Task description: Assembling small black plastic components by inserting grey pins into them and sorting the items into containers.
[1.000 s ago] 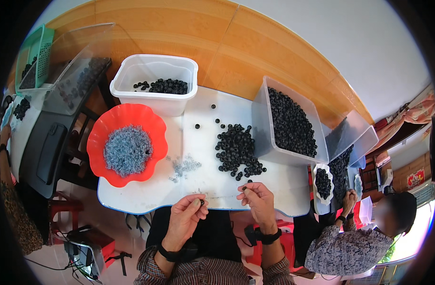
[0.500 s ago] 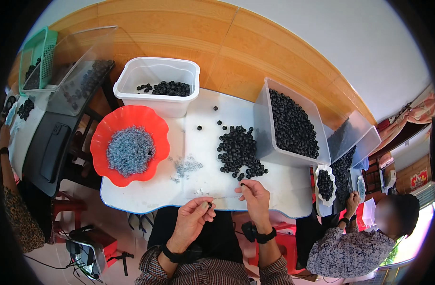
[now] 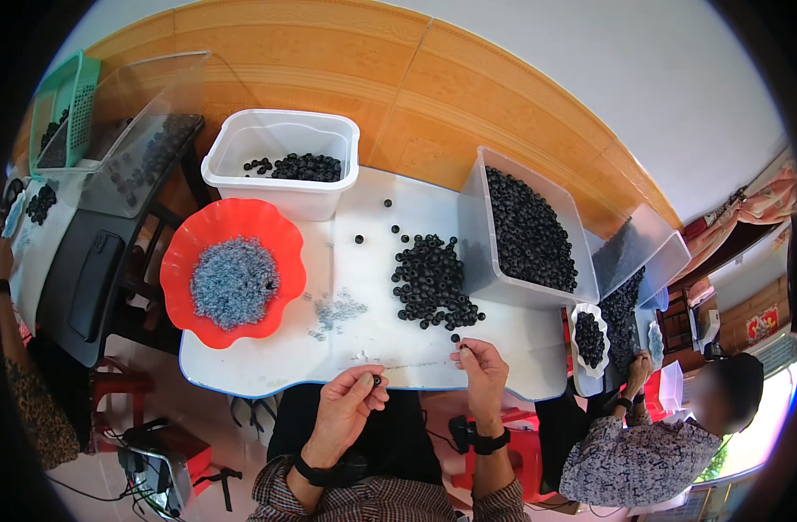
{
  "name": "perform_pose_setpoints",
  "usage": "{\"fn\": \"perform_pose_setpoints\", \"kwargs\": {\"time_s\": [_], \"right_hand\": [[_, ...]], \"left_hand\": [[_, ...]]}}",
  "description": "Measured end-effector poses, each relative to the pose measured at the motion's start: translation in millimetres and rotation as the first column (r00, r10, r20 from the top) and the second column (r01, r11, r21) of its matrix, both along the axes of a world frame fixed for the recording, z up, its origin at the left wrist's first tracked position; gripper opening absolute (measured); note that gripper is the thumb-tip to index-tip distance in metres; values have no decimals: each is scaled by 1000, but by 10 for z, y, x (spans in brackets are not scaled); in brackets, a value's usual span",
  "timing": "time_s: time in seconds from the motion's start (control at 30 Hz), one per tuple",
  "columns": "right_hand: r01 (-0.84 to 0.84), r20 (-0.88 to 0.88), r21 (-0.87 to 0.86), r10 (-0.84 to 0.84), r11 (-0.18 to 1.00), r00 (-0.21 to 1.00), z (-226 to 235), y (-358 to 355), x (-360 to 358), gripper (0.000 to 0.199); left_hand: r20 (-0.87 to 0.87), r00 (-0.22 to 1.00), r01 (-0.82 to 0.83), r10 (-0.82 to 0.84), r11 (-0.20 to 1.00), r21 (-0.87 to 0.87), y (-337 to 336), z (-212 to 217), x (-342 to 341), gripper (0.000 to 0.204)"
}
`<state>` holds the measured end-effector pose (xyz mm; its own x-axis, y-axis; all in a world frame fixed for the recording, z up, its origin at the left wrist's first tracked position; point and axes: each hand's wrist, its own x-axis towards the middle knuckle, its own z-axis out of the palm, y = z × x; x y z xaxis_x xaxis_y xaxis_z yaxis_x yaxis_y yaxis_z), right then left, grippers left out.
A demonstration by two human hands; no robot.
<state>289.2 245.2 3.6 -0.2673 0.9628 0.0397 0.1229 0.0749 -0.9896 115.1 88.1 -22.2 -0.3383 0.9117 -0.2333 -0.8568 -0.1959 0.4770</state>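
Observation:
My left hand is closed at the table's front edge, with a small round black bead between thumb and fingers. To its right, my right hand pinches another small dark bead at its fingertips. The two hands are apart. Just beyond them lies a loose pile of black beads, some with holes showing. At the left of the table stands a red wavy-rimmed bowl holding many small bluish clear pieces.
Behind the bowl is a white tub with black beads. A clear bin full of them stands at right. Small clear pieces are scattered on the white table. A co-worker sits at right, and another person's arm shows at left.
My right hand has drawn slightly back and right, away from the pile, with the dark bead in its fingertips. My left hand has hardly moved. The whole view has shifted slightly.

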Motion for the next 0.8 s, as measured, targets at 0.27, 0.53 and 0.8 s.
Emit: {"fn": "perform_pose_setpoints", "kwargs": {"time_s": [0.27, 0.53, 0.8], "right_hand": [[-14, 68, 1, 14, 1000, 998, -29, 127, -43, 15], [-28, 13, -33, 28, 999, 1000, 8, 163, -197, 15], [-149, -242, -235, 90, 961, 966, 32, -163, -92, 19]], "left_hand": [[-8, 1000, 12, -12, 1000, 5, 19, 11, 44, 22], [-31, 999, 11, -11, 1000, 6, 7, 20, 44, 22], [-13, 999, 36, -36, 999, 3, 33, 59, 61, 22]]}}
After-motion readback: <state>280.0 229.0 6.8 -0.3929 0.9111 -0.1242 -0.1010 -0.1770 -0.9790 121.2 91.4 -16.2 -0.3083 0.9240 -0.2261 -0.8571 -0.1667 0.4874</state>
